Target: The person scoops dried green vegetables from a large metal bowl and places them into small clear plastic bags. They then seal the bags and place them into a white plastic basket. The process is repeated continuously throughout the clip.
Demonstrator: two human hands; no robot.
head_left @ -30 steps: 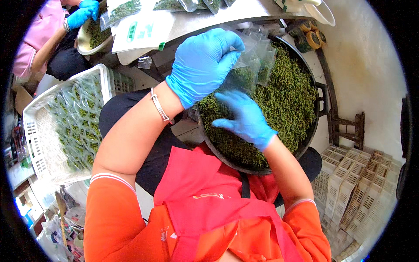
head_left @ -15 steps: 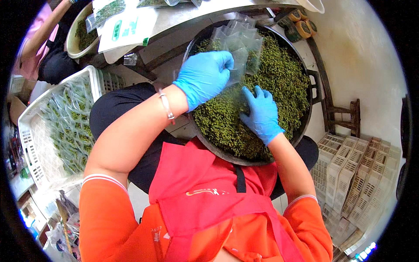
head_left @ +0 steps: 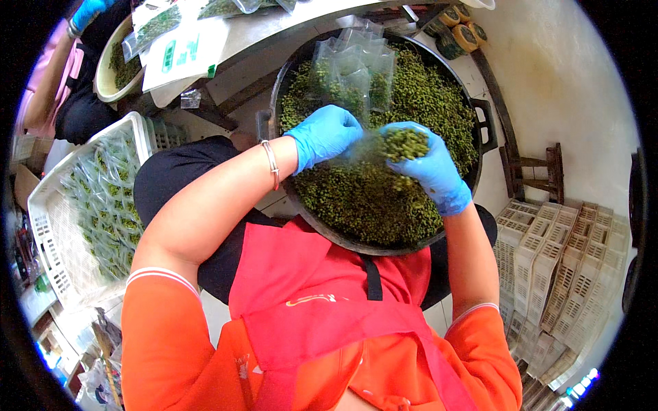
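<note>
My left hand, in a blue glove, is closed on a clear plastic bag, blurred, over a big black pot of small green berries. My right hand, also gloved, cups a handful of the berries beside that bag's right side. Above my hands, a bunch of transparent bags overlies the berries at the pot's back; whether my left fingers still touch them I cannot tell.
At left stands a white crate of filled bags. A table behind carries bags and papers. A co-worker's arm and a pale basin are upper left. Stacked crates and a wooden frame stand right.
My left hand has moved down toward the pot's middle, leaving the bag bunch higher up. My right hand has risen from the pile with berries in it, beside the bag.
</note>
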